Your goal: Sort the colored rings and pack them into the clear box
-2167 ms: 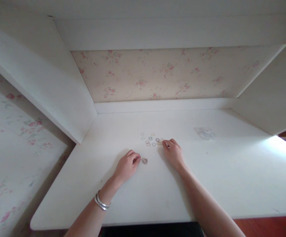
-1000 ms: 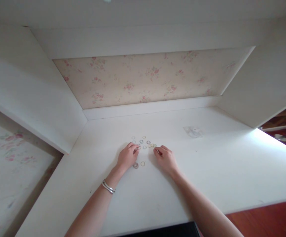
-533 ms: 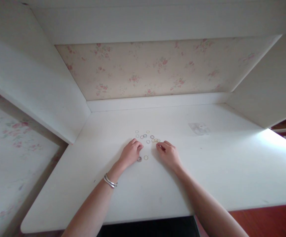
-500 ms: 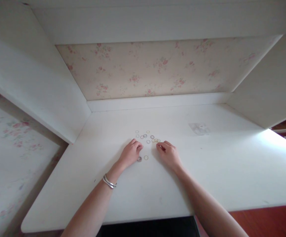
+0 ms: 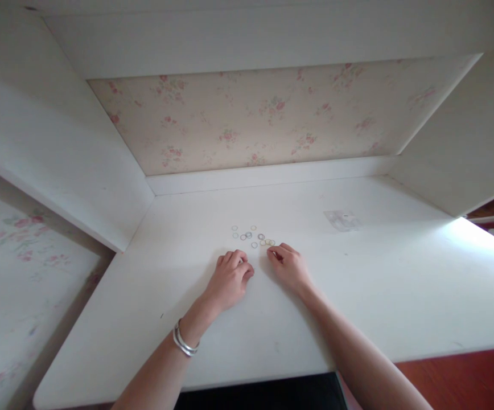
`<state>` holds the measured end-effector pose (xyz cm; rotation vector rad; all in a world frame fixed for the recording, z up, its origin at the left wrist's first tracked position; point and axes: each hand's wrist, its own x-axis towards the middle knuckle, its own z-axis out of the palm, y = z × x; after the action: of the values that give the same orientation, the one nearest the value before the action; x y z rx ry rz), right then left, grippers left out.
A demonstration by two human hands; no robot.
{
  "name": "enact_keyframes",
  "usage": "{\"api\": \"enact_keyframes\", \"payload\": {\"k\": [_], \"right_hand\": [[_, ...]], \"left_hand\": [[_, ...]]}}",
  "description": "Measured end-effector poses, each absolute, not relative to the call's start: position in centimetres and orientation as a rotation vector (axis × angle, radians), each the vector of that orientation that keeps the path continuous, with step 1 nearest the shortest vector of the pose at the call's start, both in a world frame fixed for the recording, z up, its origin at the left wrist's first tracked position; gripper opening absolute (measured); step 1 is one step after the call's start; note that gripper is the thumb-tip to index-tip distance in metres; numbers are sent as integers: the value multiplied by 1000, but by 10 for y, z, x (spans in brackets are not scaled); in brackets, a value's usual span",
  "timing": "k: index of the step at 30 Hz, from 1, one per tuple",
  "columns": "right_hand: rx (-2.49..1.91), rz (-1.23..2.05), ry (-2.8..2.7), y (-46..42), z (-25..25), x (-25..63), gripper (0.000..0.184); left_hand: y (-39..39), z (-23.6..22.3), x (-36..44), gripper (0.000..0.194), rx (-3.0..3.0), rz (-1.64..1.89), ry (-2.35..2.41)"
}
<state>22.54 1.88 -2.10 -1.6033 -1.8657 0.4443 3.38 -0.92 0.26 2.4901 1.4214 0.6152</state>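
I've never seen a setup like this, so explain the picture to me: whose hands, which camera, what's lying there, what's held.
There is no machine here: these are a person's bare left hand and right hand. The camera is worn on the head, looking forward and down. On the white desk lie small thin rings, some greyish, some yellowish, and a clear plastic packet farther right. The right fingertips are close by the yellowish rings. Whether either hand holds anything is hidden by the curled fingers.
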Motion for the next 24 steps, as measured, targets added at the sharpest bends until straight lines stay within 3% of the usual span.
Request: {"api": "enact_keyframes", "payload": {"k": [9,13,24], "right_hand": [[-1407,515,-2050,11,-17,223,25],[-1189,493,-2289,0,-13,216,22],[-1149,389,-2447,-6,-13,207,27]], "left_hand": [[13,-1,5,15,2118,1025,1608],[22,-13,-4,16,1992,1035,1650],[24,-16,-1,16,1970,994,1649]]}}
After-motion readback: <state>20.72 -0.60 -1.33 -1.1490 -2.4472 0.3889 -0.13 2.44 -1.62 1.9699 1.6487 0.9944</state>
